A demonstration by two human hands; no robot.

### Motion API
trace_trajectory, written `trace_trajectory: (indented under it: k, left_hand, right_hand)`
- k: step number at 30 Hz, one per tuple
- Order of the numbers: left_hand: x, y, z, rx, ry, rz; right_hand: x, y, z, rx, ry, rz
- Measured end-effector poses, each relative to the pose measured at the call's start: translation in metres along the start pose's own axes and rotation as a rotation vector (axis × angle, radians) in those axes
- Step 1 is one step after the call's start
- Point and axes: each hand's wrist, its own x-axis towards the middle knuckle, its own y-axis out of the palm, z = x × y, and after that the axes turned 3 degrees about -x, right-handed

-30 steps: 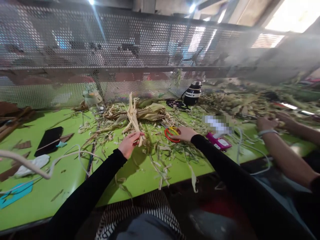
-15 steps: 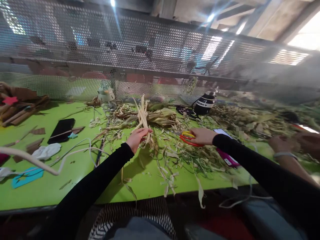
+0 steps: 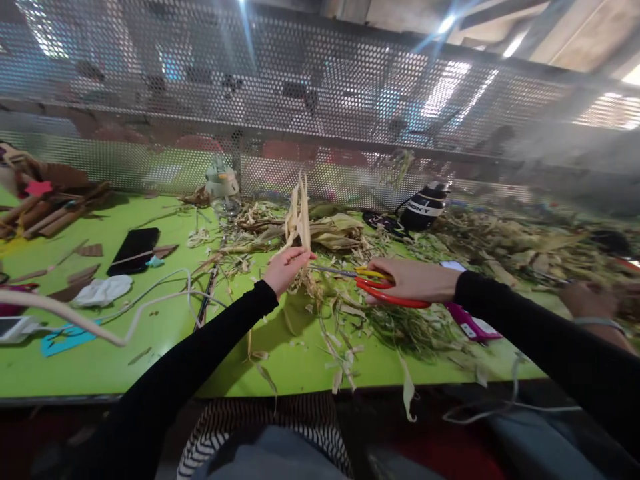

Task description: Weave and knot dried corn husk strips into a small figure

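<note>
My left hand (image 3: pixel 287 268) is closed in a pinch around a bundle of dried corn husks (image 3: pixel 299 217), whose pale strips stand upright above the fingers. Frayed ends hang below the grip. In my right hand (image 3: pixel 417 279) is a pair of scissors (image 3: pixel 383 293) with red and yellow handles. Their blades point left and the tips reach close to the bundle beneath my left fingers; whether they touch it I cannot tell. More loose husks (image 3: pixel 340 230) lie just behind the bundle, and scraps and shreds (image 3: pixel 345 353) cover the green table around both hands.
A clear bottle (image 3: pixel 223 187) and a black bottle (image 3: pixel 424 208) stand near the perforated metal screen (image 3: pixel 310 80). To the left lie a phone (image 3: pixel 133 252), a crumpled tissue (image 3: pixel 104 291) and a cable (image 3: pixel 135 323). A purple-cased phone (image 3: pixel 473 323) is under my right arm. Another person's hand (image 3: pixel 590 300) is at far right.
My right hand has lifted the scissors off the scraps, and their blades now point at the husk bundle. The bundle stands more upright in my left hand. The view has shifted slightly.
</note>
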Motion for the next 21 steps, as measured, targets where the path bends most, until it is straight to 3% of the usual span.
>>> trace_trajectory:
  k: [21]
  left_hand:
    - [-0.004, 0.008, -0.007, -0.13, -0.056, -0.029]
  right_hand:
    - [0.013, 0.001, 0.009, 0.037, -0.039, 0.003]
